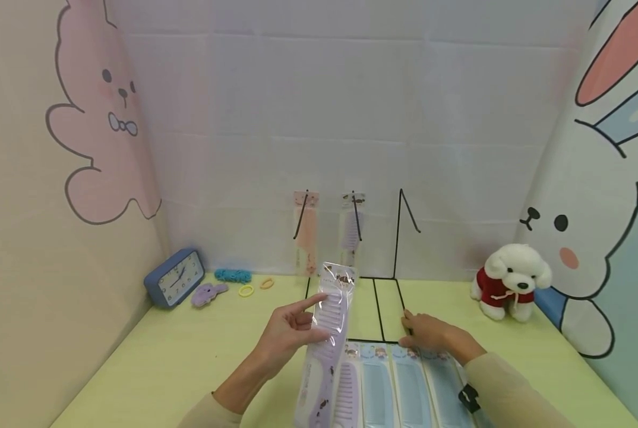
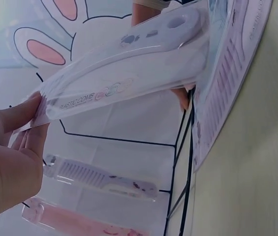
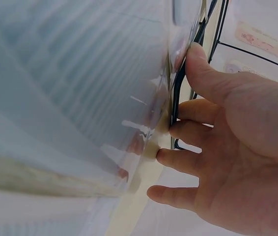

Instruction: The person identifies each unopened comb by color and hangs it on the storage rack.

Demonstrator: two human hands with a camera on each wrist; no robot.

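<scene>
My left hand (image 1: 284, 333) pinches a clear-packaged purple comb (image 1: 327, 351) between thumb and fingers, holding it tilted up before the rack. In the left wrist view the comb's handle (image 2: 178, 29) points away from the hand. My right hand (image 1: 431, 333) holds the front right corner of a black wire display rack (image 1: 378, 278); in the right wrist view its thumb and index finger meet the dark wire. On the rack's hooks hang a packaged pink comb (image 1: 308, 229) and a packaged purple comb (image 1: 350, 232). The right hook (image 1: 411, 214) carries nothing.
Before the rack lie another packaged purple comb (image 1: 347, 392) and several blue ones (image 1: 379, 386). To the left are a blue clock (image 1: 177, 279), a purple hair clip (image 1: 208, 294), a blue coil (image 1: 233, 275) and two hair ties (image 1: 246, 290). A plush dog (image 1: 511, 282) stands right.
</scene>
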